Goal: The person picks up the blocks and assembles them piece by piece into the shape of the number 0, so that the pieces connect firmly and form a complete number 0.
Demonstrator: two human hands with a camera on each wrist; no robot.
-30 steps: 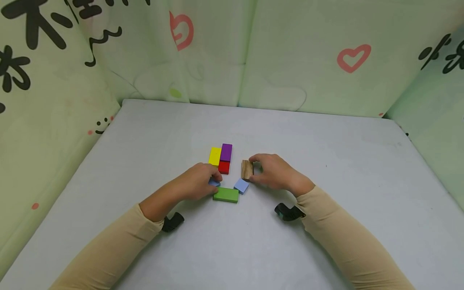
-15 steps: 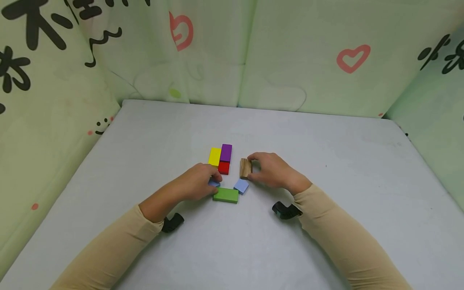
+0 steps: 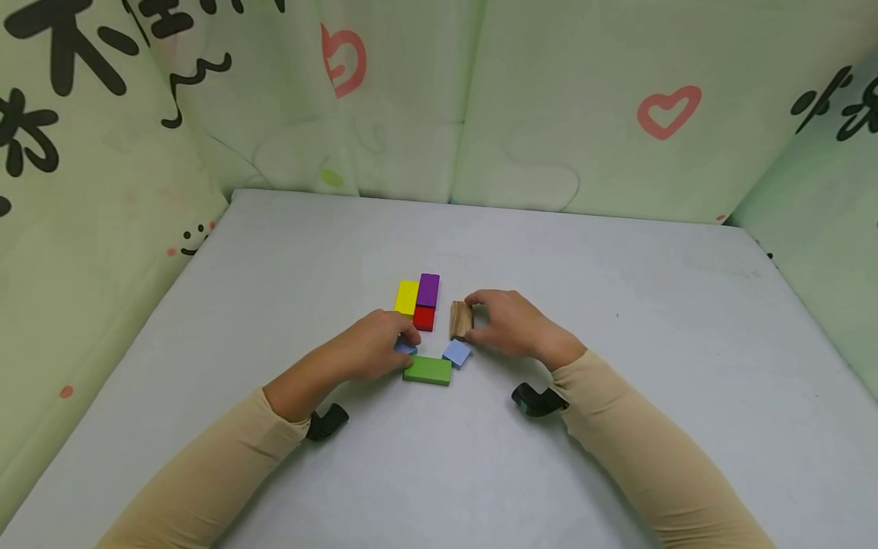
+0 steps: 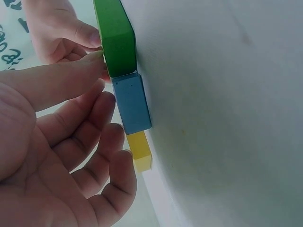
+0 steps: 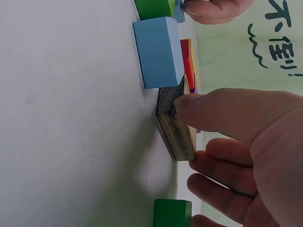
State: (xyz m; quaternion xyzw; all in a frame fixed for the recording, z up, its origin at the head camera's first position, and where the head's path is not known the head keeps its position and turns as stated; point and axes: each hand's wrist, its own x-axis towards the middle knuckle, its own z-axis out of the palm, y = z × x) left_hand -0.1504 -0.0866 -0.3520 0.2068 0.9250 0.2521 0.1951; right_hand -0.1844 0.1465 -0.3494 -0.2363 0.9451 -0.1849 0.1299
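Note:
In the head view my right hand (image 3: 517, 324) pinches a brown wood-grain block (image 3: 461, 320), thumb at its near end and index finger at its far end. A light blue block (image 3: 456, 354) lies just nearer than it, at the right end of a green block (image 3: 427, 370). My left hand (image 3: 370, 347) has thumb and index finger about another light blue block (image 3: 406, 348), partly hidden by the fingers. That thumb rests at the green block's left corner. In the left wrist view this blue block (image 4: 131, 103) sits against the green block's end.
Beyond the left hand lie a yellow block (image 3: 407, 296), a purple block (image 3: 428, 290) and a red block (image 3: 424, 319), side by side. A darker green block (image 5: 172, 213) shows under the right hand in the right wrist view. Printed curtains (image 3: 549, 114) surround the white table (image 3: 617, 457).
My right hand has moved the wood-grain block slightly left, toward the red block. The left hand and the other blocks have stayed in place.

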